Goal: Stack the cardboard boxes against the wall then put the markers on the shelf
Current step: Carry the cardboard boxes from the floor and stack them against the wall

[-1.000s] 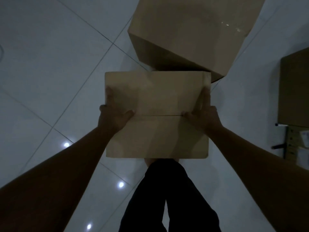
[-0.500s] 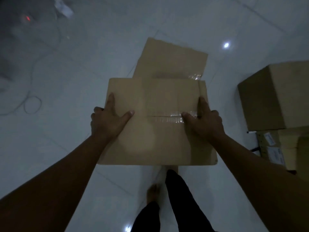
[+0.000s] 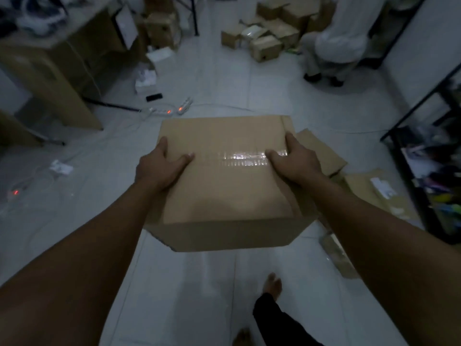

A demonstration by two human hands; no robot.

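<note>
Tiled floor (image 3: pixel 219 78); one cardboard box (image 3: pixel 224 186) (taped) gripped by left hand (image 3: pixel 159 168) and right hand (image 3: pixel 296 163), fingers curled.

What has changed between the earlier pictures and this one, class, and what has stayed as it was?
The view has swung up from bare floor tiles to the room: a power strip and a person in white now show. The box now shows its near side. Unchanged: the left hand and right hand grip its sides.

Power strips (image 3: pixel 174 109) with lit switches lie on the tiled floor (image 3: pixel 224 78) — a person in white (image 3: pixel 339 38) crouches beyond.
</note>
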